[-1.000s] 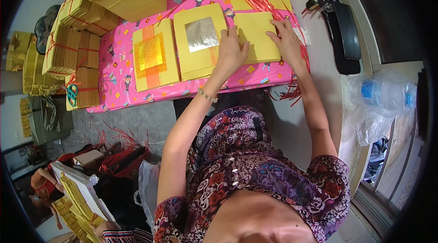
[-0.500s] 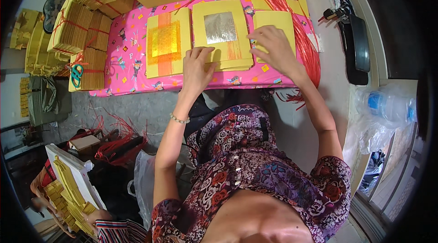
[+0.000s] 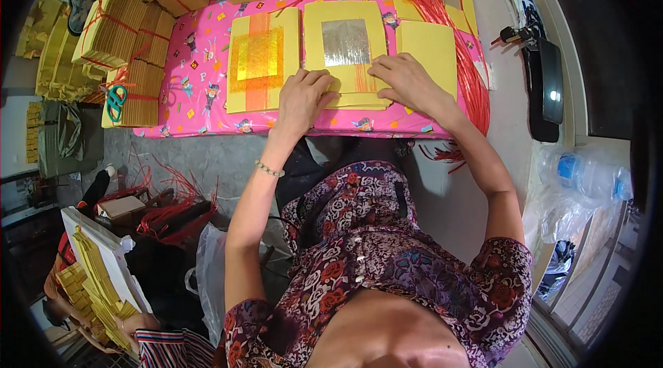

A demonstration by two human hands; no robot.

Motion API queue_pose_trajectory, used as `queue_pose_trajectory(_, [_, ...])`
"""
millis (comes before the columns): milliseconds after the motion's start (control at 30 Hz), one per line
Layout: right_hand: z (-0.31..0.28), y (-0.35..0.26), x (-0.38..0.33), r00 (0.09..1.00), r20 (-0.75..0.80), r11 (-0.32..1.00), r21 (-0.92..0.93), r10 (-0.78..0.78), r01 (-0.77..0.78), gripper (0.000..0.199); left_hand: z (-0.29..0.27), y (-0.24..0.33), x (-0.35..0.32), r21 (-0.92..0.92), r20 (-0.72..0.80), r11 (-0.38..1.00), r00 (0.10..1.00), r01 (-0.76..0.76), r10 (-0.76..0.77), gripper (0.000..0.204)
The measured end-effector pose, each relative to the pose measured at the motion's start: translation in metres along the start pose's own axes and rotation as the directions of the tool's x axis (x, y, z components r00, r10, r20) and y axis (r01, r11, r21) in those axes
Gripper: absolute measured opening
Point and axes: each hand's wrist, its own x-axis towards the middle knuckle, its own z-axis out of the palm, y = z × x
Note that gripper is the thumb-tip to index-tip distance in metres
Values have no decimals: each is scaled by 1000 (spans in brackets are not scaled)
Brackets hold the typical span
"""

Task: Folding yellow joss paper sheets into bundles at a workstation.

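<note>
A stack of yellow joss paper lies on a pink patterned table, its top sheet bearing a silver foil square and a few thin red strokes. My left hand grips its lower left edge with curled fingers, the thumb toward the sheets. At the lower right edge my right hand bends its fingers over the paper, thumb near the front corner. To the left lies another yellow stack with a gold foil square over an orange band. A plain yellow stack lies right of the middle one, partly behind my right hand.
Tied yellow bundles pile up at the table's left, with green-handled scissors against them. Red plastic strips hang over the right side. A person's striped sleeve shows at lower left beside a white box of folded yellow paper.
My right hand has come down and left onto the middle stack's right edge, from above the gap beside it. The left hand stays at the left edge. The whole view has shifted slightly.
</note>
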Motion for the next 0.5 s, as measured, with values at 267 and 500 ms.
queue_pose_trajectory(267, [-9,2,3,999,-8,989,138,46,-45,18,4,-2,-1,21,-65,999,997,-34,35,18])
queue_pose_trajectory(500, [-12,8,3,999,11,968,248,41,-42,20,5,-5,0,-67,-82,997,996,24,-30,11])
